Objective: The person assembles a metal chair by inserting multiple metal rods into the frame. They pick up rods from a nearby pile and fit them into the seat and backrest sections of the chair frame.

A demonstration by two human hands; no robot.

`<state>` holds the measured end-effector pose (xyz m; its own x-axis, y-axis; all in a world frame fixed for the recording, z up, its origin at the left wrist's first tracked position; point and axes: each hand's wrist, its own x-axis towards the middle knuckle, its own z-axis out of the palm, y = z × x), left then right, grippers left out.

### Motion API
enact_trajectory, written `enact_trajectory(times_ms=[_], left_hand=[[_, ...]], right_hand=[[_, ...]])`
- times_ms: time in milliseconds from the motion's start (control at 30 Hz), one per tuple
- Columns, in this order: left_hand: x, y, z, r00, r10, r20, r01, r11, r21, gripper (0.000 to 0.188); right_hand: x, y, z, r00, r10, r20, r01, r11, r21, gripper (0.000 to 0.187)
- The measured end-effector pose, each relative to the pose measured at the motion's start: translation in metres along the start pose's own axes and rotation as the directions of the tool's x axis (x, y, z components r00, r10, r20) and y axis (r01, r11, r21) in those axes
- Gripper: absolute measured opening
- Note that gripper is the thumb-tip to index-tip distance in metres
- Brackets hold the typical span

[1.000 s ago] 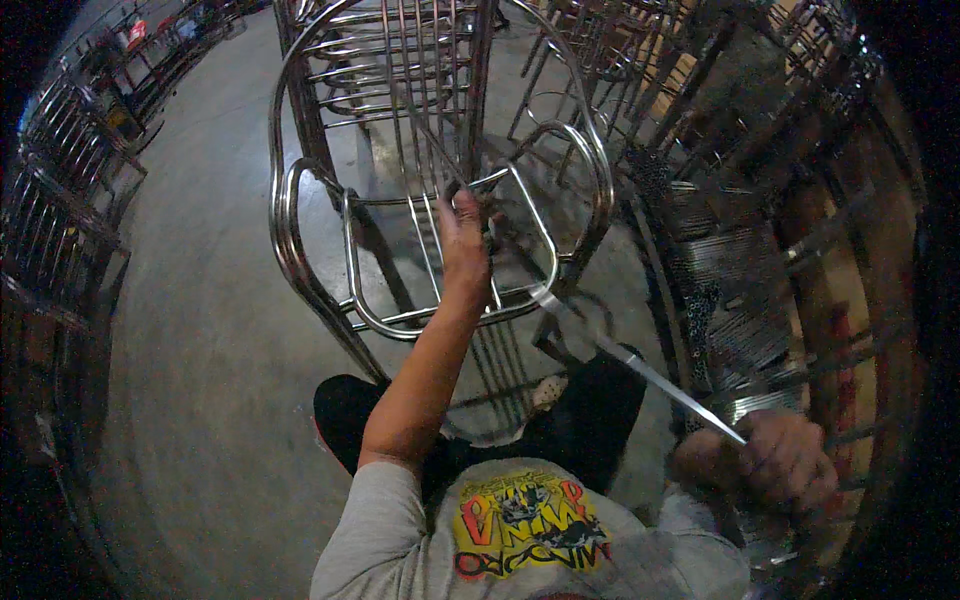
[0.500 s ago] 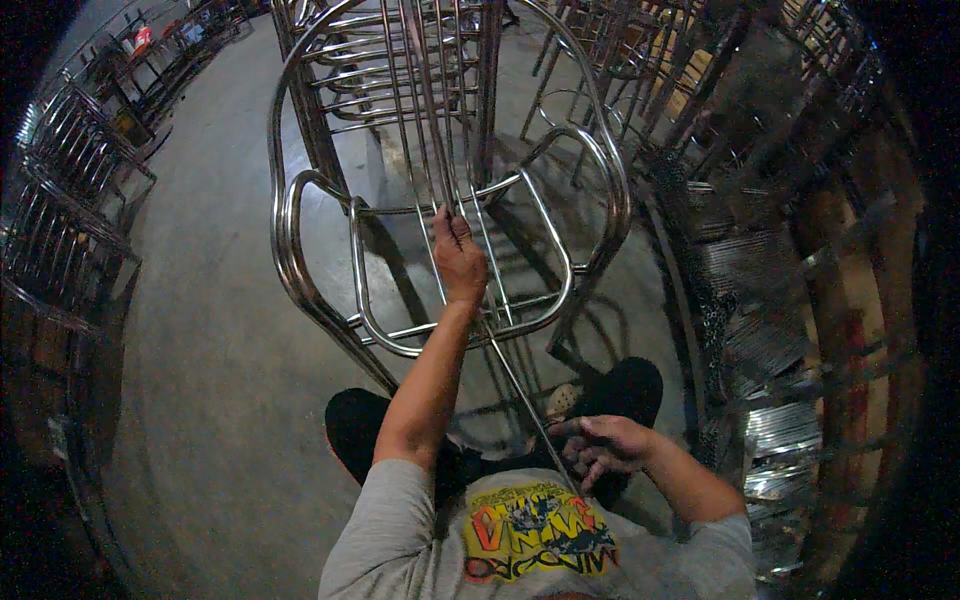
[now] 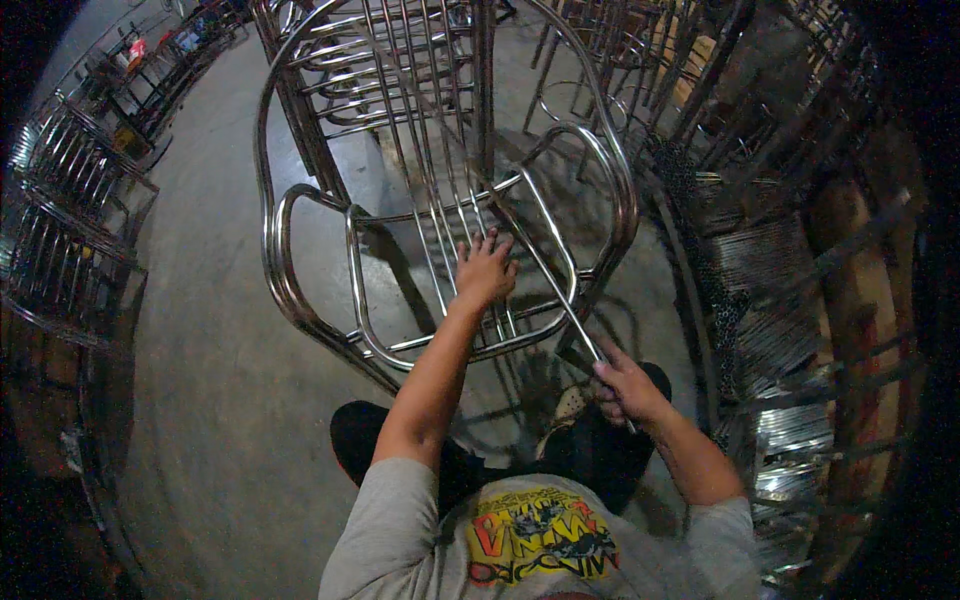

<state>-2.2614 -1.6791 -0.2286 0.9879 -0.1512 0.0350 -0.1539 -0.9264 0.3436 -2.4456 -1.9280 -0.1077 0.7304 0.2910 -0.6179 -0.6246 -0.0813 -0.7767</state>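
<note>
A shiny tubular metal chair frame (image 3: 352,255) stands in front of me, with thin rods running along its back and seat. Over the seat rods, my left hand (image 3: 486,272) is spread, fingers apart and nothing held; whether it touches them I cannot tell. By the seat's right front corner, my right hand (image 3: 630,390) is closed around a long thin metal rod (image 3: 545,272). From that hand the rod slants up and left across the seat toward the chair's back. Its far part is hard to tell from the rods behind it.
Behind the chair rises a stack of metal frames (image 3: 335,125). More chair frames (image 3: 70,225) line the left side. Bundles of metal rods (image 3: 765,290) lie at the right, near upright frames (image 3: 600,60). A cluttered bench (image 3: 150,75) stands far left on the concrete floor (image 3: 200,330).
My left hand has let go of the rod and spread over the seat rods. My right hand, loose near my lap before, now grips the rod, whose near end has swung right.
</note>
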Motion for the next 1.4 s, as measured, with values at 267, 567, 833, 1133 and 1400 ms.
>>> enact_trajectory(times_ms=[267, 567, 833, 1133, 1400], left_hand=[[-0.007, 0.010, 0.004, 0.995, -0.054, -0.079, 0.059, 0.996, 0.060, 0.061], [-0.009, 0.010, 0.000, 0.999, -0.032, -0.032, 0.033, 0.999, 0.029, 0.064], [-0.011, 0.009, 0.004, 0.994, -0.018, -0.106, 0.020, 0.999, 0.025, 0.064], [-0.009, 0.006, 0.013, 0.985, -0.002, -0.175, 0.007, 1.000, 0.029, 0.061], [-0.009, 0.006, 0.016, 0.988, -0.009, -0.152, 0.020, 0.997, 0.070, 0.062]], right_hand=[[0.026, -0.013, 0.017, 0.997, 0.000, 0.074, -0.023, 0.951, 0.307, 0.050], [0.065, -0.024, 0.007, 0.998, 0.012, 0.056, -0.027, 0.962, 0.273, 0.058], [0.082, -0.032, 0.017, 0.985, -0.011, 0.170, -0.062, 0.906, 0.419, 0.043], [0.099, -0.033, 0.017, 0.997, -0.008, 0.073, -0.018, 0.938, 0.345, 0.033], [0.143, -0.017, 0.013, 0.991, -0.069, 0.114, 0.045, 0.978, 0.202, 0.031]])
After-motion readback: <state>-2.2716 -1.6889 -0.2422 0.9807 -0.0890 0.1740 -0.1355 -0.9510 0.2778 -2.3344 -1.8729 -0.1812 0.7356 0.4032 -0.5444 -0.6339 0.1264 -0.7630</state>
